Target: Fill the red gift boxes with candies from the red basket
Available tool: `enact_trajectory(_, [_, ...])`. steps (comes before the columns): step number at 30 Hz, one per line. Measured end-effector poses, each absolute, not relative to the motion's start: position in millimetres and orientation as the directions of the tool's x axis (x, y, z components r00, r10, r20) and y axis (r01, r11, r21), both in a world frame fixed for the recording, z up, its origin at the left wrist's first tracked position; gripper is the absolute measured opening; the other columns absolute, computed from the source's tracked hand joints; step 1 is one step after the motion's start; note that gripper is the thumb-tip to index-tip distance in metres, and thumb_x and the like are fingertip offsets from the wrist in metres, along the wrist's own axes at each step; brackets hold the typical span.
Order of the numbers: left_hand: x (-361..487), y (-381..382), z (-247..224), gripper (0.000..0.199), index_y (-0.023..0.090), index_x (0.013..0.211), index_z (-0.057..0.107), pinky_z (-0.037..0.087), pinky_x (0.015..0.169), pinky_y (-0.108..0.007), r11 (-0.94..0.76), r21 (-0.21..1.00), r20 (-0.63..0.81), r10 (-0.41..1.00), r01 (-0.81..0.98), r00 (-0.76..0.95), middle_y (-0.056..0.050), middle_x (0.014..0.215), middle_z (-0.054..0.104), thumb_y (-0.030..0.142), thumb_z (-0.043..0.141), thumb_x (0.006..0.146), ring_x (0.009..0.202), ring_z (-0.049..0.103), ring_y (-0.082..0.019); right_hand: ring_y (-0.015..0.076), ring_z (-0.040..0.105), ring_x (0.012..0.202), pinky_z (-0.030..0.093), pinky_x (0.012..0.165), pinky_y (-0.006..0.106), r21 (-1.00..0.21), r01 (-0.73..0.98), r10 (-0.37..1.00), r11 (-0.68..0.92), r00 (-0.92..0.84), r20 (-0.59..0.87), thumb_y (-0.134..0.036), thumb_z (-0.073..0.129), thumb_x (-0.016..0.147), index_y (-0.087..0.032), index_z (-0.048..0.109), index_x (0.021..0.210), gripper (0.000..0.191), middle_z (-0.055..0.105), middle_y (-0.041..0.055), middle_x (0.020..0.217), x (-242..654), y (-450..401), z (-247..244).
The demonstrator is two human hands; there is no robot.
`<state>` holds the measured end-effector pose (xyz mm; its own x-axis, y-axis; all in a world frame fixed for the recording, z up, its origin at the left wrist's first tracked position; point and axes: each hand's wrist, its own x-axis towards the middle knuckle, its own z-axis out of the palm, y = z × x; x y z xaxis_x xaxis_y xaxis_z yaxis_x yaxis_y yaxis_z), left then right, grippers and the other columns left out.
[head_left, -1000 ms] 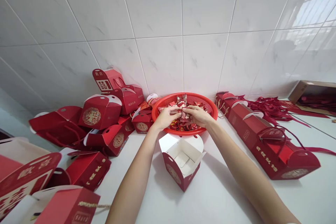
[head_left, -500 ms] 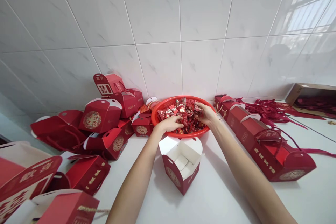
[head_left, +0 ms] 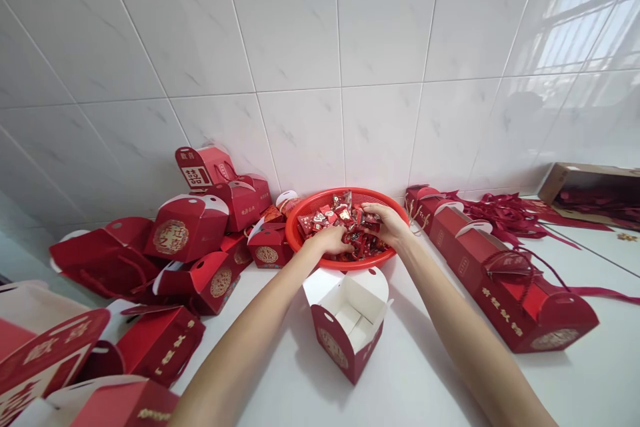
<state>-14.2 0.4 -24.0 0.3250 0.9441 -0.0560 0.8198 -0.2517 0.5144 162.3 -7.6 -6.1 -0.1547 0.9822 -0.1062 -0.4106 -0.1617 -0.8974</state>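
Note:
Both hands reach into a red plastic basket [head_left: 294,240] filled with red-wrapped candies [head_left: 345,215]. My left hand [head_left: 331,241] is at the near left side, its fingers curled down around wrapped candies; the fingertips are partly hidden. On the right, my right hand [head_left: 389,223] bends its fingers and thumb about some candies, which it partly covers. Between my forearms, just in front of the basket, stands an open red gift box [head_left: 345,340] with a white inside. Its flaps are up, and no candy shows in it.
Red gift boxes [head_left: 190,227] are heaped at the left. A row of closed red boxes [head_left: 505,300] runs along the right, with dark red ribbons [head_left: 500,213] behind it. A cardboard box [head_left: 575,180] stands far right. Behind the white table [head_left: 425,373] is a tiled wall.
My left hand has moved slightly right and deeper into the candies. My right hand has shifted a little left over them. The view has tilted slightly.

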Motion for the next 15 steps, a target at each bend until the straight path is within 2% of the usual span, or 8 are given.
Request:
enact_trajectory(3, [-17,0,-24,0.012,0.022,0.068,0.063,0.049,0.074,-0.034,-0.237,0.596,-0.022,0.95,0.767,0.31,-0.005,0.072,0.071,0.027,0.073,0.063,0.075,0.066,-0.029,0.0162,0.061,0.073,0.055,0.062,0.03,-0.9,-0.409,0.984,-0.15,-0.153,-0.094,-0.017,0.071,0.066,-0.024,0.068,0.078,0.015,0.07,0.0001,0.082,163,-8,-7])
enact_trajectory(5, [-19,-3,-21,0.012,0.021,0.071,0.065,0.049,0.075,-0.034,-0.23,0.693,0.042,0.959,0.684,0.28,-0.004,0.074,0.071,0.028,0.072,0.065,0.078,0.066,-0.027,0.0167,0.062,0.075,0.056,0.064,0.031,-0.905,-0.404,0.985,-0.132,-0.156,-0.075,-0.018,0.071,0.065,-0.025,0.068,0.079,0.016,0.07,0.0001,0.083,163,-8,-7])
enact_trajectory(10, [-19,-18,-7,0.03,0.017,0.09,0.069,0.051,0.086,-0.035,-0.244,0.914,0.145,0.942,0.322,0.303,-0.005,0.092,0.073,0.04,0.075,0.071,0.092,0.066,-0.025,0.0151,0.061,0.07,0.056,0.063,0.03,-0.91,-0.401,0.987,-0.102,-0.155,-0.042,-0.019,0.075,0.06,-0.024,0.066,0.08,0.023,0.069,-0.0001,0.081,163,-9,-7])
enact_trajectory(12, [-20,-24,-2,0.04,0.017,0.101,0.069,0.051,0.091,-0.037,-0.261,0.946,0.193,0.929,0.191,0.315,-0.007,0.102,0.073,0.038,0.079,0.069,0.099,0.066,-0.025,0.0139,0.06,0.068,0.054,0.06,0.028,-0.912,-0.398,0.986,-0.098,-0.162,-0.036,-0.02,0.079,0.057,-0.024,0.067,0.081,0.027,0.069,-0.0002,0.082,163,-10,-7])
enact_trajectory(15, [-22,-30,0,0.054,0.018,0.115,0.065,0.051,0.094,-0.038,-0.25,0.963,0.214,0.937,0.101,0.274,-0.009,0.108,0.072,0.036,0.083,0.067,0.102,0.066,-0.024,0.0123,0.06,0.065,0.049,0.057,0.024,-0.922,-0.381,0.978,-0.072,-0.21,0.01,-0.024,0.085,0.054,-0.023,0.067,0.082,0.034,0.068,-0.0018,0.078,162,-12,-7])
